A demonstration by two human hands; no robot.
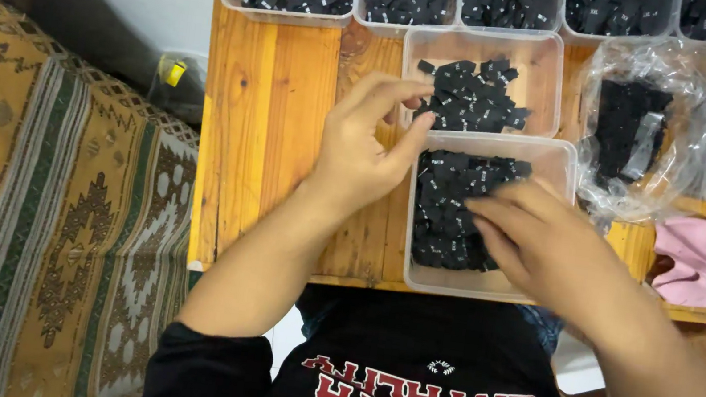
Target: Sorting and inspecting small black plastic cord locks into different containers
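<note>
At the near edge of the wooden surface a clear rectangular tub, long axis running away from the person, holds small black labels; the right hand reaches in, fingers loosely curled over them, the left hand pinches at its far-left rim, beside a crinkled clear bag of black labels.

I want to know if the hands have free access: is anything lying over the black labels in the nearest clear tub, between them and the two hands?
Nothing visible does. The nearest clear tub is open-topped; the right hand already rests in the black labels, and the left hand hovers at its left rim.
</note>
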